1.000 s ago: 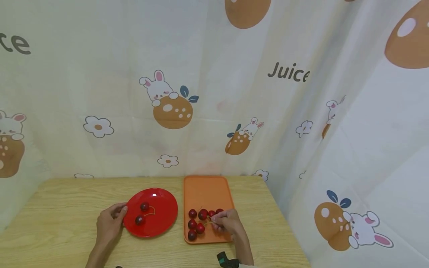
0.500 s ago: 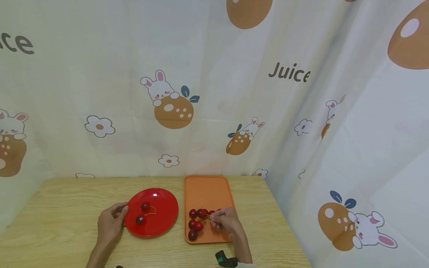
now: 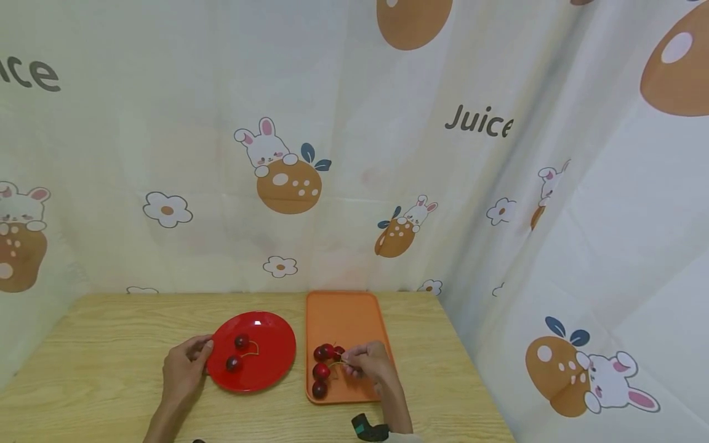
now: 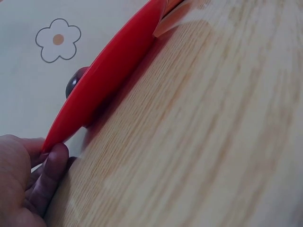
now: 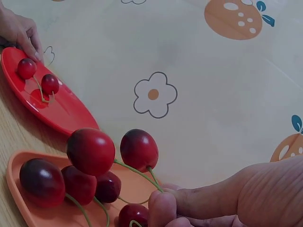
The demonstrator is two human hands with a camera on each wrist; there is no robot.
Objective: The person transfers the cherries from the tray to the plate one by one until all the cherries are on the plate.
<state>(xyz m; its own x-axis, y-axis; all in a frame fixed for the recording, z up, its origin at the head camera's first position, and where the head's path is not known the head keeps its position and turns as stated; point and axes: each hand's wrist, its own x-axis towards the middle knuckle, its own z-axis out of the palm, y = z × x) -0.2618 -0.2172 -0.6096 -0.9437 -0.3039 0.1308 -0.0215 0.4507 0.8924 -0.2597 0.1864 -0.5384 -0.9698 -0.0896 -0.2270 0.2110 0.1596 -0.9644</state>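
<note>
My right hand (image 3: 372, 364) pinches the green stems of a pair of cherries (image 5: 91, 151) between thumb and fingertip. In the right wrist view the pair is held up above the orange tray (image 3: 342, 317), where several other dark red cherries (image 5: 41, 182) lie. My left hand (image 3: 184, 370) grips the left rim of the red plate (image 3: 274, 354), its thumb and fingers on the edge in the left wrist view. Two cherries (image 3: 234, 363) joined by their stems rest on that plate. My right hand hides part of the tray and perhaps some fruit.
Plate and tray stand side by side on a wood-grain table (image 3: 111, 344), a narrow gap between them. A printed curtain (image 3: 210, 154) hangs behind the table and along its right side. A dark strap piece (image 3: 370, 429) is at my right wrist.
The pinched cherry pair has risen off the tray and shifted slightly, now covering other cherries in the head view. My left hand keeps its grip on the plate.
</note>
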